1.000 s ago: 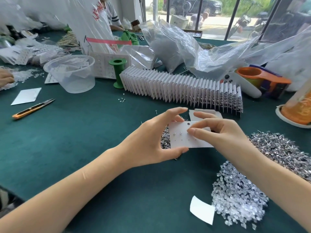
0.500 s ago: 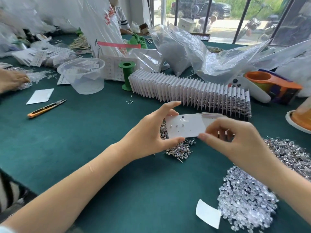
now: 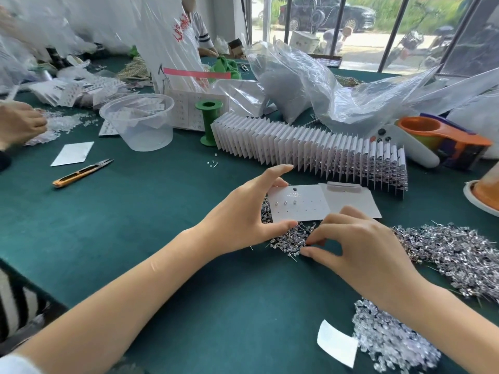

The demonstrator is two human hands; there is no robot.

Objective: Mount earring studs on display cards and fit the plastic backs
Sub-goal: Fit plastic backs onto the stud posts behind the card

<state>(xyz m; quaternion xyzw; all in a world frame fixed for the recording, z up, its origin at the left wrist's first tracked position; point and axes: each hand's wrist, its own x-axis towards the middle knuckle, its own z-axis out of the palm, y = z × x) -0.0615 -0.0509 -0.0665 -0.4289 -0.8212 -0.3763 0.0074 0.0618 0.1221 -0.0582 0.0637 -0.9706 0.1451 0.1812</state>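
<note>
1. Left hand (image 3: 240, 220) pinches a white display card (image 3: 297, 203) by its left edge: thumb under the bottom edge, index finger arched over the top. Card sits just above the table, face up.
2. Three studs are seated in the card's top row, left side; the remaining holes in view are unfilled.
3. Right hand (image 3: 359, 247) is at 4 o'clock from the card, thumb and index tips nearly closed at the small stud pile (image 3: 290, 240) directly below the card. Cannot tell whether a stud is actually caught between them.
4. A second blank card (image 3: 351, 201) lies flat at 3 o'clock, partly tucked under the held one.
5. Large stud heap (image 3: 459, 255) is further out at 3–4 o'clock; clear plastic backs (image 3: 391, 344) are heaped at 5 o'clock, near the table edge.
6. Row of finished cards (image 3: 310, 149) stands on edge at 12–1 o'clock.
7. Thread snips (image 3: 82, 172) at 9 o'clock, green spool (image 3: 209, 122) and clear tub (image 3: 140, 122) at 11 o'clock, all on green table cloth (image 3: 135, 225).
</note>
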